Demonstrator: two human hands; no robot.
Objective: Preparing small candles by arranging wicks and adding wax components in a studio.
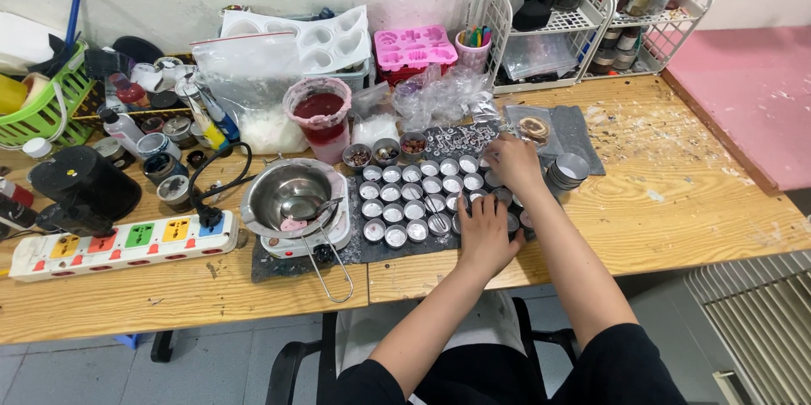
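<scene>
Several small round metal cups (404,199) stand in rows on a dark mat (378,248) on the wooden table (676,202). My left hand (486,232) lies flat, palm down, over the cups at the right end of the rows. Just beyond it, my right hand (512,162) has its fingers curled at the far right cups; what they pinch is hidden. A stack of empty metal cups (568,170) sits right of my right hand.
A steel pot with a spoon (291,194) sits on a small white hot plate, left of the cups. Further left lie a white power strip (127,244) and jars. A red-filled cup (322,115), pink mould (414,46) and wire racks (591,21) line the back.
</scene>
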